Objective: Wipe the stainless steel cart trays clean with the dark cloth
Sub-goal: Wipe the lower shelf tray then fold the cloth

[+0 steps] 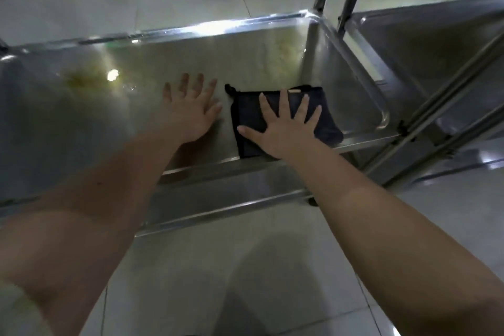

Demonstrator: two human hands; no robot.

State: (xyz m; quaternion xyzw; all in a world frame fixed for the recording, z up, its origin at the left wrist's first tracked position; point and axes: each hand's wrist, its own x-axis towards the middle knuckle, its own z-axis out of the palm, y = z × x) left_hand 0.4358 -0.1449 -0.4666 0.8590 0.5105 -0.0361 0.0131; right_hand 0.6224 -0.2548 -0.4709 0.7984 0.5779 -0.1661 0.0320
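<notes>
The left hand [191,114] and right hand [286,133] are bare, as are both forearms; a pale, blurred sleeve edge [16,308] covers the left upper arm.

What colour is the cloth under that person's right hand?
Very dark, black or navy, seen in the head view: the cloth under the right hand.

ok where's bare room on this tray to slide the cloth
Bare steel runs from the left hand to the tray's left wall, and in a band between both hands and the far rim. Crowded at near right: the right hand presses the dark cloth, with a narrow gap to the left hand.
</notes>
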